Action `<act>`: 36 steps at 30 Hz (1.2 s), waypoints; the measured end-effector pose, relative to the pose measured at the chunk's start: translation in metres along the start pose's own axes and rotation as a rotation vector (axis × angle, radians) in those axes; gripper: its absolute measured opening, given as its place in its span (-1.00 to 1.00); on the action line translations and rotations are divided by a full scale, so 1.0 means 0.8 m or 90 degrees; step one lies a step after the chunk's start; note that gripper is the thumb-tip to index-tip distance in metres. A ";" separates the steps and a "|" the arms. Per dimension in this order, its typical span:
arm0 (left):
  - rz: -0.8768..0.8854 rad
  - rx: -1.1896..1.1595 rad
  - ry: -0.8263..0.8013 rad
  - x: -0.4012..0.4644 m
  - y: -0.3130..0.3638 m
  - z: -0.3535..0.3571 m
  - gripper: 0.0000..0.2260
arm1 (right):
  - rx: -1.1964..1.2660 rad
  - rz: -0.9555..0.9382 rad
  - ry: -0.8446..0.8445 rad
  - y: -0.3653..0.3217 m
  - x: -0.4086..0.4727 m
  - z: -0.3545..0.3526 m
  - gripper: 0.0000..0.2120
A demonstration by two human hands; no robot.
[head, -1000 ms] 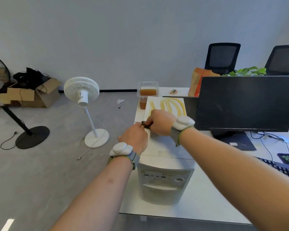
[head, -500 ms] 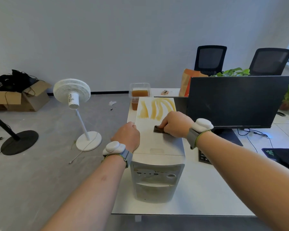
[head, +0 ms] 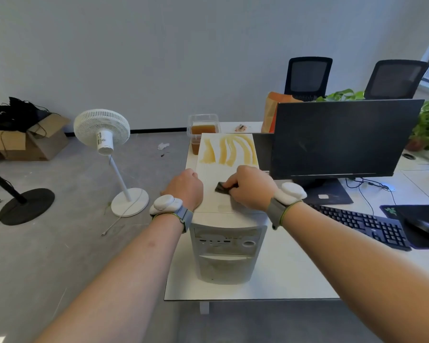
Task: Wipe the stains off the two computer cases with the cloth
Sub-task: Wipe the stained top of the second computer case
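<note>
Two hands on top of one white computer case (head: 227,246), upright at the near left corner of the white surface (head: 290,278). Right hand (head: 252,188) curled round a small dark cloth (head: 222,188), pressing it flat on the case's top panel, about midway along its length. Left hand (head: 185,189) curled over the left top edge of the same case, gripping it, fingers hidden over the side. White sensor pods on grey straps at both wrists. Several yellow-brown stains (head: 229,151) streaked across the far half of the top panel, apart from the cloth, beyond both hands. Second case not clearly told apart; only a dark box edge between the white case and the monitor (head: 342,139). Clear plastic container (head: 203,125) of brown liquid just behind the case. Black keyboard (head: 364,224) to the right on the surface, black mouse (head: 425,227) on a dark mat beyond it. White standing fan (head: 104,134) on the grey floor to the left, cardboard box (head: 35,142) further left by the wall. Two black office chairs (head: 307,76) and green plants behind the monitor.
</note>
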State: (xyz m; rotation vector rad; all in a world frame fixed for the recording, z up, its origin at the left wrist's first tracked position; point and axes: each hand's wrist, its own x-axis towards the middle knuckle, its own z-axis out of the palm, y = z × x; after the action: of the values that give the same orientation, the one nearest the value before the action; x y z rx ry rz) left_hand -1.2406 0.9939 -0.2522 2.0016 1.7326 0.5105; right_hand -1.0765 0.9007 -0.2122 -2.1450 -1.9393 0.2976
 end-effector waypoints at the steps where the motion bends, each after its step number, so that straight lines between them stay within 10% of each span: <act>1: 0.001 0.006 -0.001 -0.001 0.000 0.000 -0.71 | 0.044 -0.010 -0.030 0.002 -0.005 -0.005 -0.69; 17: 0.049 0.100 0.015 0.003 -0.004 0.007 -0.77 | 0.043 0.117 0.155 0.019 -0.007 -0.016 -0.72; 26: 0.051 0.113 0.009 0.006 -0.004 0.008 -0.77 | 0.052 -0.038 -0.183 0.004 -0.026 -0.044 -0.53; 31: 0.047 0.107 0.015 0.007 -0.003 0.009 -0.79 | -0.008 0.129 0.017 0.026 -0.003 -0.028 -0.62; 36: 0.053 0.010 0.017 0.013 -0.009 0.011 -0.75 | 0.013 -0.070 0.005 -0.027 -0.010 0.014 -0.56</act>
State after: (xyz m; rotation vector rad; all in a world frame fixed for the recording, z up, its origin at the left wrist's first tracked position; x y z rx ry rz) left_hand -1.2400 1.0042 -0.2638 2.0930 1.6794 0.5544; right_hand -1.1010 0.8950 -0.2164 -2.0143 -2.0323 0.2859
